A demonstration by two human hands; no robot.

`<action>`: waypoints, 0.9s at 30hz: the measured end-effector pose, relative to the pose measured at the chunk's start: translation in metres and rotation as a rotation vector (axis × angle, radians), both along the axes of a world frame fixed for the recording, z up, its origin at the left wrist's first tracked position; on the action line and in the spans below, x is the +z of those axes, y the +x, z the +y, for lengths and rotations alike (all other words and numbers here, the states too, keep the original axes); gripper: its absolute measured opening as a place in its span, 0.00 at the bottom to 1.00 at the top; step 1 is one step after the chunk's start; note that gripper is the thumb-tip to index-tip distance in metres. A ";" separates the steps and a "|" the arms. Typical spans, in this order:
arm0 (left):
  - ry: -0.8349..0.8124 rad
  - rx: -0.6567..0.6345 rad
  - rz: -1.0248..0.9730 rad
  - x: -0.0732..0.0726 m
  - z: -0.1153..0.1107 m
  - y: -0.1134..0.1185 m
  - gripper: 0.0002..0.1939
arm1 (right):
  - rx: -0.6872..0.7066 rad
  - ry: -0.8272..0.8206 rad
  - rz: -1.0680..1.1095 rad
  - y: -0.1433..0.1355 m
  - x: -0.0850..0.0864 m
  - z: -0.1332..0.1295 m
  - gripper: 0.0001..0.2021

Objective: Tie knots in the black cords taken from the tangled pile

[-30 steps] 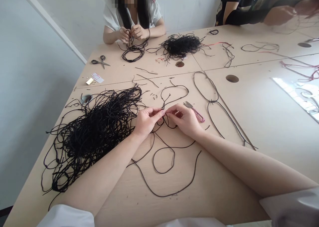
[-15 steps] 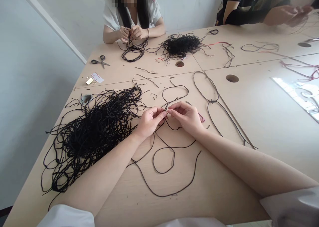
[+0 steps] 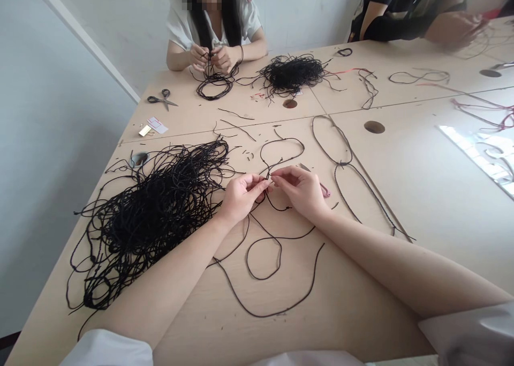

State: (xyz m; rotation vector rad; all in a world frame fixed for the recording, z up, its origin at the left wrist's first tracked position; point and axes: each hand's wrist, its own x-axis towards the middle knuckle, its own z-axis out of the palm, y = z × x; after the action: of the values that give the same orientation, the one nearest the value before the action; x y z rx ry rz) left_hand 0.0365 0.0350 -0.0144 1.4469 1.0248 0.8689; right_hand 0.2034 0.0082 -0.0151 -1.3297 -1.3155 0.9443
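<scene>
Near the middle of the table, my left hand pinches a thin black cord between thumb and fingers. Close beside it on the right, my right hand is closed on the same cord, its fingertips almost touching the left ones. One loop of cord lies beyond my hands, and loose lengths curl over the table toward me. The small spot between the fingertips is too fine to make out. A pink-handled tool lies partly hidden behind my right hand.
A big heap of black cords lies at the left. Farther back are black scissors, a second cord heap and a seated person's hands holding cords. A looped cord lies right of centre; another person works at the far right.
My hands stay nearly in place, with the fingertips shifted very slightly. The cord loop beyond them has moved a little.
</scene>
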 end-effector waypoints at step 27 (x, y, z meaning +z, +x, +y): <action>0.142 0.060 0.163 -0.002 -0.003 -0.002 0.16 | 0.032 -0.031 -0.160 0.000 0.002 -0.001 0.05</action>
State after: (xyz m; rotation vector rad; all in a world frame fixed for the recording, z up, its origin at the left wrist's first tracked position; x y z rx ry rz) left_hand 0.0347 0.0320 -0.0169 1.6346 1.1522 0.8924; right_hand 0.2034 0.0072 -0.0131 -1.4362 -1.4523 0.8984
